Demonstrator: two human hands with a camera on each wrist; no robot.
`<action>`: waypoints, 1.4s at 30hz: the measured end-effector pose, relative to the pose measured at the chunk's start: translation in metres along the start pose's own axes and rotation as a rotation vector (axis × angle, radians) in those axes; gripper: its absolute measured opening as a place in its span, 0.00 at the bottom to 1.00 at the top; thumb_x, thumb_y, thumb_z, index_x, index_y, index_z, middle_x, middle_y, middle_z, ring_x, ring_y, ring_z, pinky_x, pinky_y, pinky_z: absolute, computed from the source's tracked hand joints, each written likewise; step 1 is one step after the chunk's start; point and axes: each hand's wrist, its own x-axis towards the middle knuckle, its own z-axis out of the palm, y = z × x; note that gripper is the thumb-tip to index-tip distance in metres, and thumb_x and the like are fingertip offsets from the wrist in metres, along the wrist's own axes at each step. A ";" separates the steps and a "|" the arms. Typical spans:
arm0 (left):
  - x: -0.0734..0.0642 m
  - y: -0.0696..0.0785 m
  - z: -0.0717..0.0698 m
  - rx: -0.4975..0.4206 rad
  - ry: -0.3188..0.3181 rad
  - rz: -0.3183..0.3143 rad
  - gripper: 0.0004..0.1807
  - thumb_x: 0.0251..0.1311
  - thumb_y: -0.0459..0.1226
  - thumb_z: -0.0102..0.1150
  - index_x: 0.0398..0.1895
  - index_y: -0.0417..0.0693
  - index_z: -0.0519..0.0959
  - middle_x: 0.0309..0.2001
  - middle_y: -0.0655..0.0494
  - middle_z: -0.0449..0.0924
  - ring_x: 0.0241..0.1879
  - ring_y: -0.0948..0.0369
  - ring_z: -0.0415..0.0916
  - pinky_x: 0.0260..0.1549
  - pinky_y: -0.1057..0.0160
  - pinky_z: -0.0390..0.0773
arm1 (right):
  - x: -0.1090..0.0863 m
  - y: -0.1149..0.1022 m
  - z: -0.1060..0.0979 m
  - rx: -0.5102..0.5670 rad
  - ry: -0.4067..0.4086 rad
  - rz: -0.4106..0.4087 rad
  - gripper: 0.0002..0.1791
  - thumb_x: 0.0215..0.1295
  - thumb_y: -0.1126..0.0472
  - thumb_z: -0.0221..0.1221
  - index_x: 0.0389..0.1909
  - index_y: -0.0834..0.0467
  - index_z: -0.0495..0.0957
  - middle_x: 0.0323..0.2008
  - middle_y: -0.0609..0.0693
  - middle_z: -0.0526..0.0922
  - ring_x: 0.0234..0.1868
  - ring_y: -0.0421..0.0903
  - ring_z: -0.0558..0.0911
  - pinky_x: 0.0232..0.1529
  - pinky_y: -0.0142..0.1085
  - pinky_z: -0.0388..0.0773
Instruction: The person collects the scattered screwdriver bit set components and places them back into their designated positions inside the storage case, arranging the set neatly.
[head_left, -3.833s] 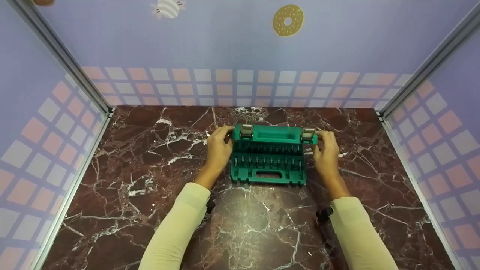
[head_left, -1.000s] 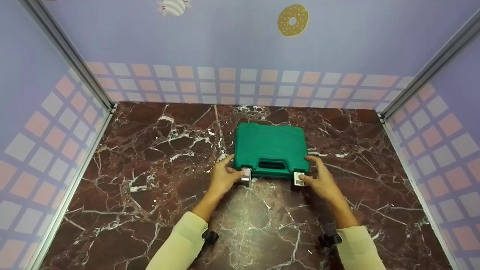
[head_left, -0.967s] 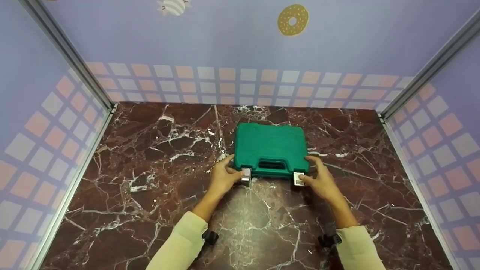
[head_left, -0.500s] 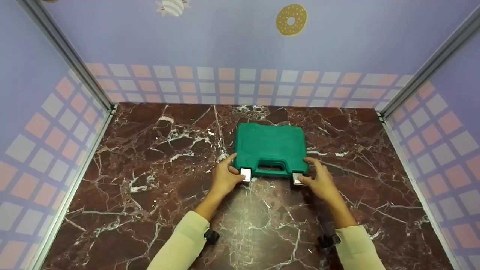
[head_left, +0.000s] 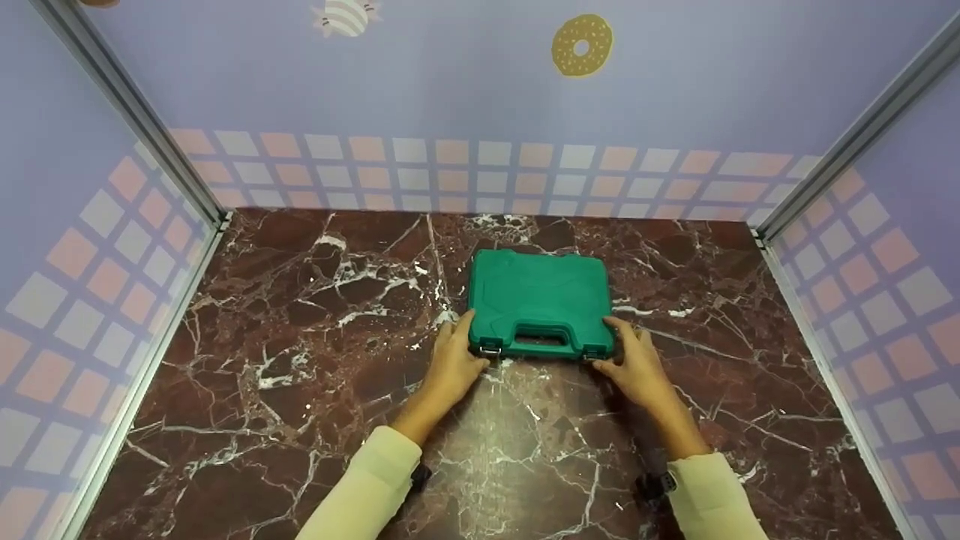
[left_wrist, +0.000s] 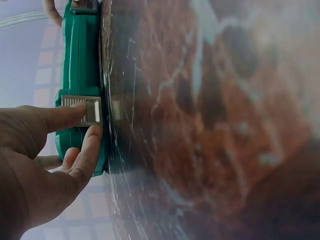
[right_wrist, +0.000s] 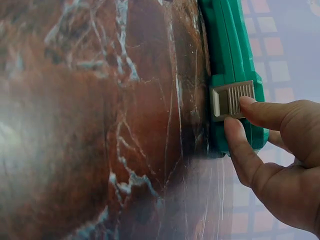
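Note:
A green plastic bit case (head_left: pixel 540 292) lies flat on the table, lid down, its handle toward me. Both metal latches sit flat against its front face, the left latch (left_wrist: pixel 82 110) and the right latch (right_wrist: pixel 232 101). At the front left corner my left hand (head_left: pixel 452 367) holds the case, thumb on the left latch, other fingers along the side. My right hand (head_left: pixel 637 369) holds the opposite corner likewise. In the right wrist view two fingertips (right_wrist: pixel 246 101) touch the right latch. The bits inside are hidden by the lid.
The case stands on a dark red marbled table (head_left: pixel 315 420). A purple back wall (head_left: pixel 450 90) with printed tiles rises behind it. Side panels (head_left: pixel 82 270) bound the table left and right.
The lid, part-way raised at first with rows of bits showing, has come down. My hands have moved to the front corners. Both latches, which stuck out, now lie flat against the front.

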 end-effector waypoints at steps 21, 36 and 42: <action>0.018 -0.008 0.001 0.459 -0.006 0.354 0.38 0.46 0.34 0.83 0.63 0.45 0.76 0.64 0.38 0.68 0.61 0.41 0.72 0.52 0.44 0.83 | 0.008 0.007 0.014 -0.373 0.164 -0.376 0.45 0.51 0.63 0.79 0.71 0.55 0.71 0.68 0.70 0.66 0.55 0.68 0.80 0.41 0.58 0.84; 0.020 -0.008 -0.003 0.281 -0.018 0.327 0.33 0.48 0.34 0.81 0.60 0.44 0.81 0.61 0.40 0.69 0.61 0.43 0.71 0.60 0.47 0.79 | 0.010 0.011 0.011 -0.330 0.155 -0.388 0.43 0.51 0.65 0.78 0.70 0.55 0.73 0.67 0.69 0.68 0.51 0.67 0.81 0.45 0.58 0.83; 0.021 -0.008 -0.005 0.265 -0.022 0.330 0.31 0.49 0.33 0.80 0.59 0.44 0.81 0.61 0.39 0.70 0.62 0.42 0.70 0.61 0.47 0.78 | 0.010 0.011 0.008 -0.312 0.115 -0.361 0.42 0.55 0.62 0.77 0.71 0.53 0.72 0.69 0.68 0.67 0.50 0.66 0.82 0.45 0.57 0.83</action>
